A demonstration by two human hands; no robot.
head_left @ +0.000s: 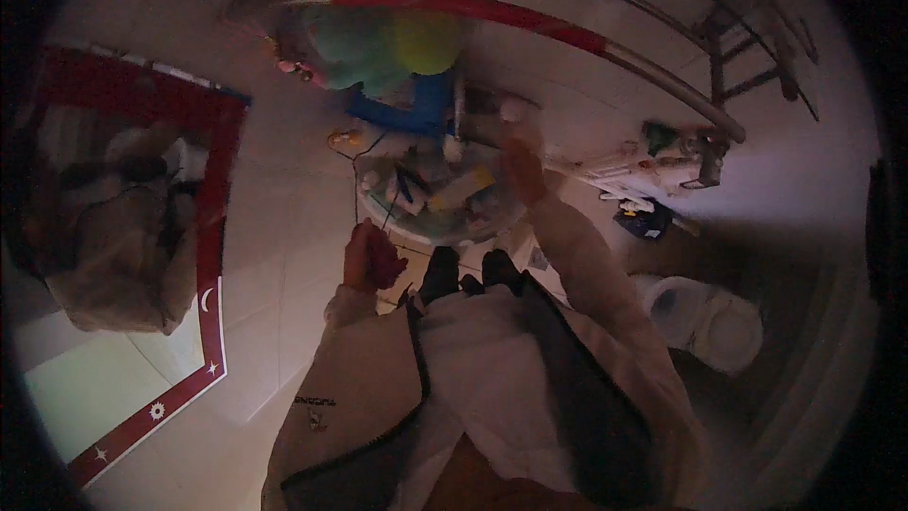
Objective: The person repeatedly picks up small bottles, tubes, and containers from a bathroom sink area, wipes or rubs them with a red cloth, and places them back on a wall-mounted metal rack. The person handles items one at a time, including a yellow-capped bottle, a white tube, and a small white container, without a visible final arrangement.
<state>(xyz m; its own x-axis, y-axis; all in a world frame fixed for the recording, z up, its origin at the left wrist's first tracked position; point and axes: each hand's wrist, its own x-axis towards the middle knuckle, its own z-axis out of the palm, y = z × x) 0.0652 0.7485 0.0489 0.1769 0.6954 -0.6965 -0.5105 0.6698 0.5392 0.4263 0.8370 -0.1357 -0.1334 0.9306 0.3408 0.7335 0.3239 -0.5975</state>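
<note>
Head view: left hand (356, 260) closed around a crumpled dark-red bundle (385, 265), just beside the round tub (473, 233); right hand (522, 168) over its far side (blurred — grip unclear). A brushing sleeve (591, 251) might tip the tub.

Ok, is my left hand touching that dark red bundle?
Touching: the head view shows the left hand closed against the dark red bundle, with no gap.

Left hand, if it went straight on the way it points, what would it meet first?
Probably the left hand would first meet the near-left rim of the round container, though depth is unclear.
</note>
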